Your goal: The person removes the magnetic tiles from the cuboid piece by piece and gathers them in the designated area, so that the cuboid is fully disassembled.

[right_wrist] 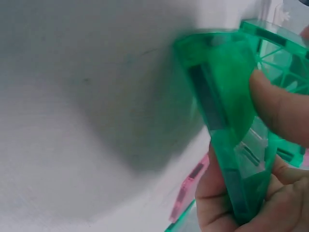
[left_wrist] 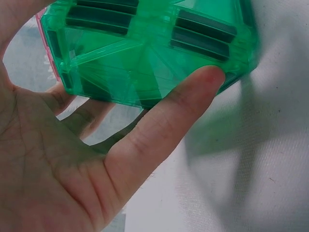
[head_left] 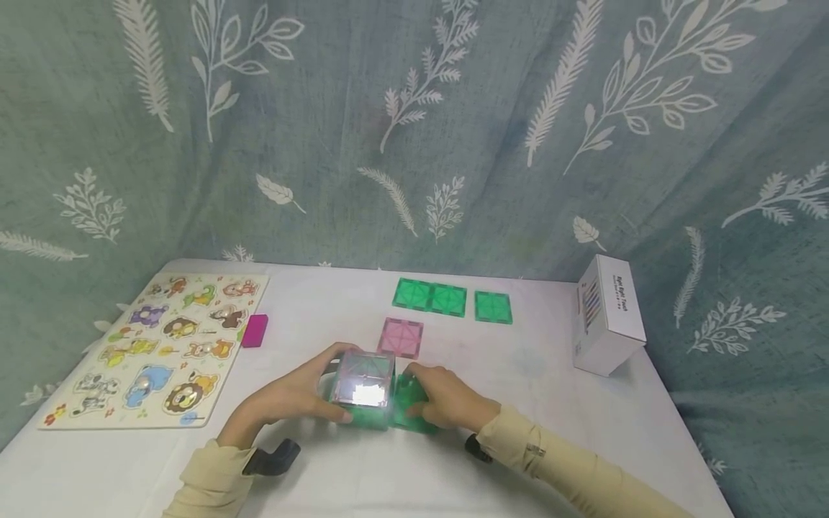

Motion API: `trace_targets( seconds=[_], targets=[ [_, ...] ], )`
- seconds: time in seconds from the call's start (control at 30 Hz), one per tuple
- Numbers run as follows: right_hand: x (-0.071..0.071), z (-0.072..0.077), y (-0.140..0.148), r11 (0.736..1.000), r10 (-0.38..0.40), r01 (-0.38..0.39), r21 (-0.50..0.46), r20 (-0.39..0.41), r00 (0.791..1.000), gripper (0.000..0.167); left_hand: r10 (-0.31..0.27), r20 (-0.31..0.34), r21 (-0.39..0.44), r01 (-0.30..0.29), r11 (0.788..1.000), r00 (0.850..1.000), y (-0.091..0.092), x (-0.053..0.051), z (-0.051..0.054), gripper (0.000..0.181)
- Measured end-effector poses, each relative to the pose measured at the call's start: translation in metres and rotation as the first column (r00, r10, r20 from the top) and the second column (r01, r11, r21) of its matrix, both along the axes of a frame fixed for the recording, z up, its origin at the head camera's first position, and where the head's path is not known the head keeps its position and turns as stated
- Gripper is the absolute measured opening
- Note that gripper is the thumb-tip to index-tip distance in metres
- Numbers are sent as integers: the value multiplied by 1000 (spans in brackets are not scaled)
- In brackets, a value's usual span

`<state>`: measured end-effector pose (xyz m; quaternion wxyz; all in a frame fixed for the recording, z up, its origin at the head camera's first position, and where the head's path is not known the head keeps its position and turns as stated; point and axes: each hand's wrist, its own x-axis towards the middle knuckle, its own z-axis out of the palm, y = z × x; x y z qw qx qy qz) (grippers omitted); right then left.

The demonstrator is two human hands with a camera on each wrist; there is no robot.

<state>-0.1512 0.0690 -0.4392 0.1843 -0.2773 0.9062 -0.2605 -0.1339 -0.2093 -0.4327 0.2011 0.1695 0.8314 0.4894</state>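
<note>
A cube of see-through magnetic tiles [head_left: 364,375], with green walls and a pink-edged top, stands on the white table. My left hand [head_left: 294,392] grips it from the left, thumb on the near wall [left_wrist: 159,87] and fingers round behind. Close against the cube's right side, my right hand [head_left: 450,396] pinches a green magnetic tile [right_wrist: 231,92] between thumb and fingers, tilted on its edge. The head view does not show whether tile and cube touch. Just behind the cube lies a flat pink tile [head_left: 401,338].
Several green tiles [head_left: 448,300] lie flat farther back. At left is a wooden animal puzzle board [head_left: 223,367], with a magenta block [head_left: 255,331] by its right edge. A white box [head_left: 609,316] stands at the right. A patterned cloth [head_left: 337,180] hangs behind the table.
</note>
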Motion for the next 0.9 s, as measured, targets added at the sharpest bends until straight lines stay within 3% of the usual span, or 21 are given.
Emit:
trace_targets(
  seconds=[0.4, 0.9],
  targets=[
    [6, 6, 10, 999, 31, -32, -38, -31, 999, 49, 4, -8, -5, -4, 1000, 1000, -1, -1, -4, 97],
    [-1, 6, 35, 981, 58, -34, -193, 121, 991, 27, 19, 10, -3, -19, 1000, 1000, -1, -2, -5, 96]
  ],
)
